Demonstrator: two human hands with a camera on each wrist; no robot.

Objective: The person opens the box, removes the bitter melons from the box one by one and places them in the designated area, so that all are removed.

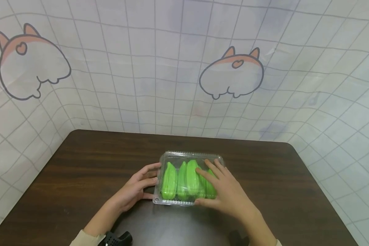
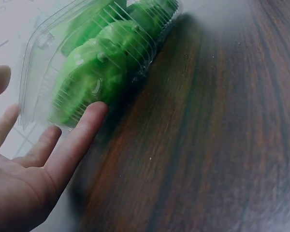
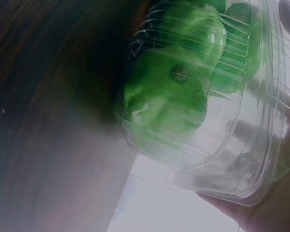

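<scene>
A clear plastic clamshell box (image 1: 174,203) lies on the table with its lid down. Inside it, several long, ridged green vegetable-like pieces (image 1: 169,181) lie side by side; their exact kind I cannot tell. At the box's left end is my left hand (image 1: 137,187), fingers spread and fairly straight, the fingertips at or very near the wall. My right hand (image 1: 223,192) spreads its fingers over the right part of the lid, the thumb at the front edge. In the right wrist view the green pieces (image 3: 166,96) show through the box wall, and most of that hand is hidden.
The dark wood-grain table (image 1: 89,160) extends around the box on all sides. Behind it hangs a white grid-patterned curtain (image 1: 169,68) with cartoon animal prints. A black strapped device (image 1: 117,238) sits at my left wrist.
</scene>
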